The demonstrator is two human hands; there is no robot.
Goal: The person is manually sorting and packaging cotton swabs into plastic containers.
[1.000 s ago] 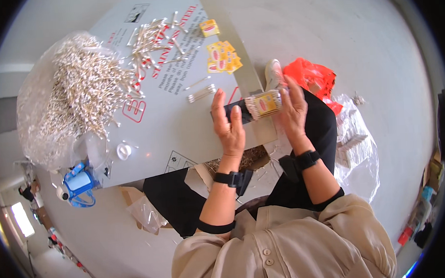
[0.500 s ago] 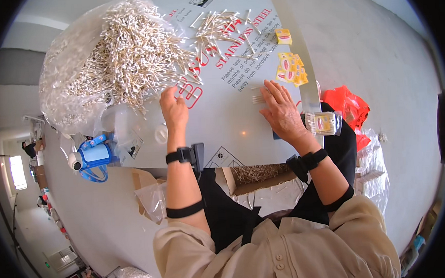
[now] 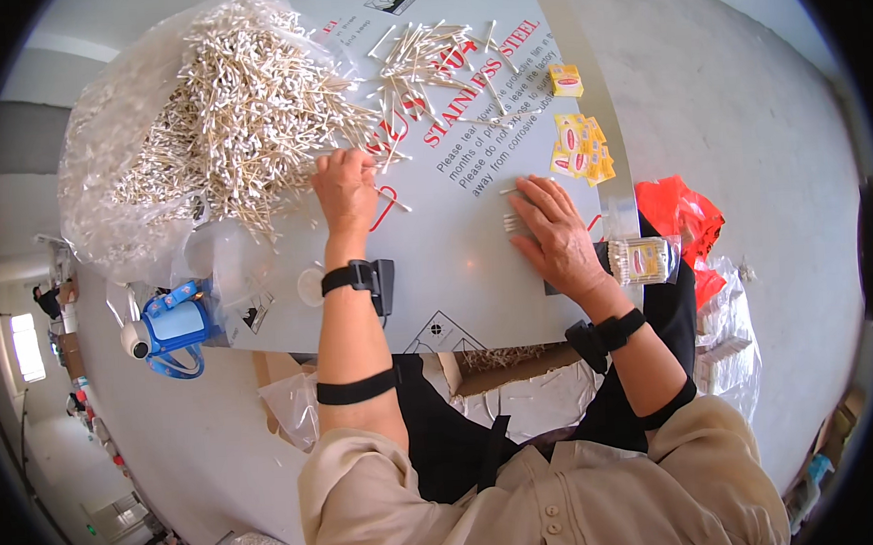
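Note:
A big heap of cotton swabs [image 3: 240, 115] spills out of a clear plastic bag [image 3: 111, 180] at the far left of the table. My left hand [image 3: 347, 194] is at the heap's right edge, its fingertips curled together on swabs there; how many it grips I cannot make out. Loose swabs [image 3: 427, 54] lie scattered farther back. To the right, my right hand [image 3: 557, 233] rests palm down with fingers stretched out. White tips of a small row of swabs [image 3: 510, 223] show beside its thumb, the rest hidden under the hand.
Yellow printed cards [image 3: 582, 149] and a small yellow stack [image 3: 565, 80] lie at the right edge. A filled clear swab pack [image 3: 641, 262] is near a red plastic bag [image 3: 683, 218]. A blue bottle [image 3: 176, 323] stands left; a cardboard box [image 3: 509, 367] is below the table edge.
My left hand has closed its fingers at the edge of the heap. My right hand stays beside the small row of swabs. The whole view has shifted slightly.

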